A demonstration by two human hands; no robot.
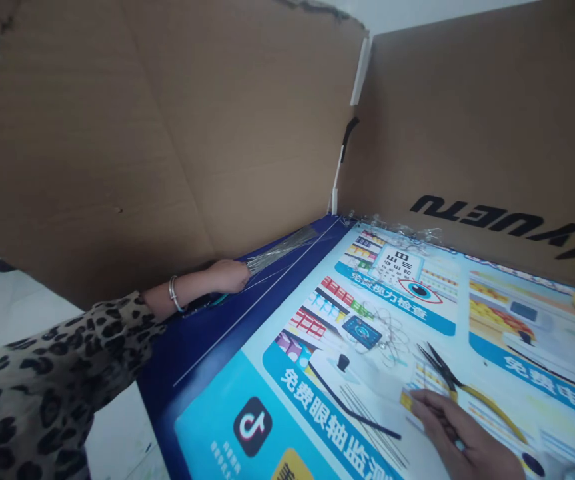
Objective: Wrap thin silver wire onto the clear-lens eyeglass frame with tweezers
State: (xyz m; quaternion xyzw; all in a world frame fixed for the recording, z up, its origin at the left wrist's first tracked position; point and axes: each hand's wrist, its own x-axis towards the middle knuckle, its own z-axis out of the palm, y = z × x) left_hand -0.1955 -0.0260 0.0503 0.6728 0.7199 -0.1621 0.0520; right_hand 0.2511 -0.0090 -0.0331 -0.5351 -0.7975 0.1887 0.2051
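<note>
While the left hand [231, 276] has its fingers closed on the near end of the wire bundle [280, 253], at left on the blue surface [180, 350], the right hand [450, 427] pinches a small yellow piece [406, 400], near right. Wires look light, springy, probably slippery; best gripped bunched, near one end.

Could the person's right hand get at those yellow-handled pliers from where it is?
Probably yes: the right hand is right by the pliers, with nothing visible blocking it, though its fingers seem to be pinching a small yellow piece.
</note>
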